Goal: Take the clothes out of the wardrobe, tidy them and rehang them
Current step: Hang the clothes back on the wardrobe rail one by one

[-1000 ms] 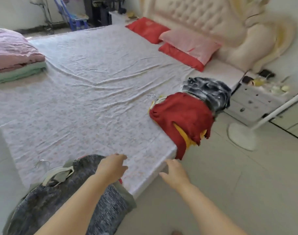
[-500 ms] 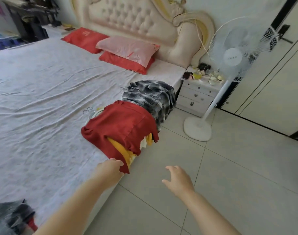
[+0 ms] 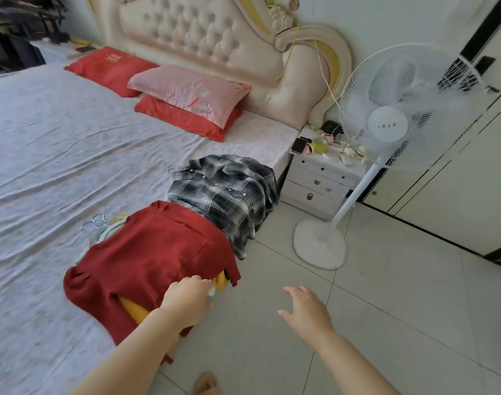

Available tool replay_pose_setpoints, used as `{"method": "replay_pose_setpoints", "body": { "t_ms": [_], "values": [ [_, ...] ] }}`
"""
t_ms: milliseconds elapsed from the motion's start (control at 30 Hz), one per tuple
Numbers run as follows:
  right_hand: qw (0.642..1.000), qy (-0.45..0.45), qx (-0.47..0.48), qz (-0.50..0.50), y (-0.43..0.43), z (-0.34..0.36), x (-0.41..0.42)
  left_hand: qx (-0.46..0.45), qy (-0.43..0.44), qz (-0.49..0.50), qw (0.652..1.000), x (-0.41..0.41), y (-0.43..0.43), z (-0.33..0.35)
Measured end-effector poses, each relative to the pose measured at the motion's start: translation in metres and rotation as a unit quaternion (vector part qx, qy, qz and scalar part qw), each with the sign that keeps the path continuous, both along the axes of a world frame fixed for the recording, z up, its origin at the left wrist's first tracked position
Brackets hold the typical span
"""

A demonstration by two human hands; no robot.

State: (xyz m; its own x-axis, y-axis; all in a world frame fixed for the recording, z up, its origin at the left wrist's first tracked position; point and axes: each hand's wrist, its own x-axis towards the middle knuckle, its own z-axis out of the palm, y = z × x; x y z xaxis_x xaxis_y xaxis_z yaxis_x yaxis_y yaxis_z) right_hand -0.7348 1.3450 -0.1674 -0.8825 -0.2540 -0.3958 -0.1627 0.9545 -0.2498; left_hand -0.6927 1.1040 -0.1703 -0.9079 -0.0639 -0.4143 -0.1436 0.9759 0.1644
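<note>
- The left hand [image 3: 186,299], arm stretched forward, has its fingers curled at the hem of the red garment [image 3: 152,258], which lies on the bed [image 3: 44,166] edge; I cannot tell if it grasps.
- The right hand [image 3: 306,312] is released, fingers spread, above the floor [image 3: 400,323].

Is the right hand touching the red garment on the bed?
No, the right hand is open above the floor tiles, apart from the red garment; only the left hand is at its hem.
</note>
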Motion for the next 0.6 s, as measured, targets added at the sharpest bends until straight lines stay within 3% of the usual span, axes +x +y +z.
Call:
{"method": "replay_pose_setpoints", "body": {
  "t_ms": [300,600],
  "values": [
    [0.999,0.006,0.014,0.034,0.006,0.003,-0.162,-0.015,-0.016,-0.007,1.0,-0.16,0.017,0.014],
    [0.986,-0.002,0.027,0.165,0.005,-0.009,-0.346,-0.024,-0.02,0.11,0.993,-0.289,0.028,0.005]
  ]
}}
